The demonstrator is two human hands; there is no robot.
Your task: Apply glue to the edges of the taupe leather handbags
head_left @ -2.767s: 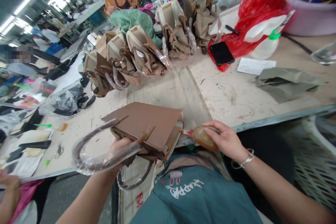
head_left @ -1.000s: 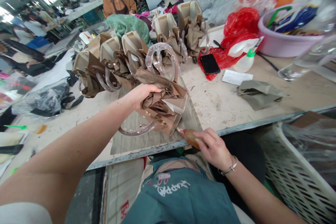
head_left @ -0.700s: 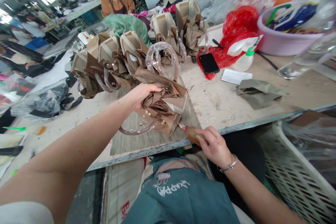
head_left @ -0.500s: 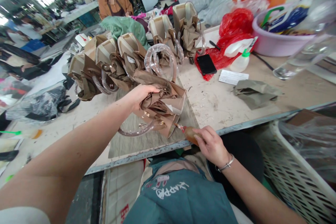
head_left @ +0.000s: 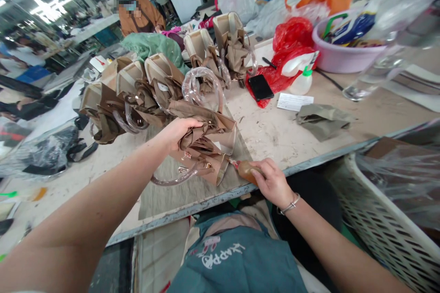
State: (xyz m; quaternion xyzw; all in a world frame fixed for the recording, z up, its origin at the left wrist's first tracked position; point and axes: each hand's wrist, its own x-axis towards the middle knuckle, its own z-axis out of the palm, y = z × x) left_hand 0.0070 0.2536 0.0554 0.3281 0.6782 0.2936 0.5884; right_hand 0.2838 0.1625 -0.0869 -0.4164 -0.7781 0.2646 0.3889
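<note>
My left hand (head_left: 180, 132) is closed on the brown lining of a tan handbag (head_left: 225, 139), which lies on its side near the table's front edge. One plastic-wrapped handle (head_left: 172, 179) of the bag loops out toward me, beside gold-coloured metal fittings. In my right hand (head_left: 273, 182) is a squeeze bottle of amber glue (head_left: 246, 171), held tilted with its thin nozzle at the bag's edge. Whether the nozzle tip touches the bag, I cannot tell. A grey-brown sheet (head_left: 151, 203) lies under the bag.
Several similar bags (head_left: 161, 78) stand behind. To the right are a black phone (head_left: 261, 87), a red plastic bag (head_left: 292, 36), a white bottle (head_left: 301, 82), a purple basin (head_left: 343, 57) and crumpled paper (head_left: 321, 121). A white crate (head_left: 385, 210) stands below the table edge. A co-worker (head_left: 139, 11) is beyond.
My right hand has brought the glue bottle's nozzle closer to the edge of the bag. My left hand keeps its grip on the lining. The whole view has shifted slightly.
</note>
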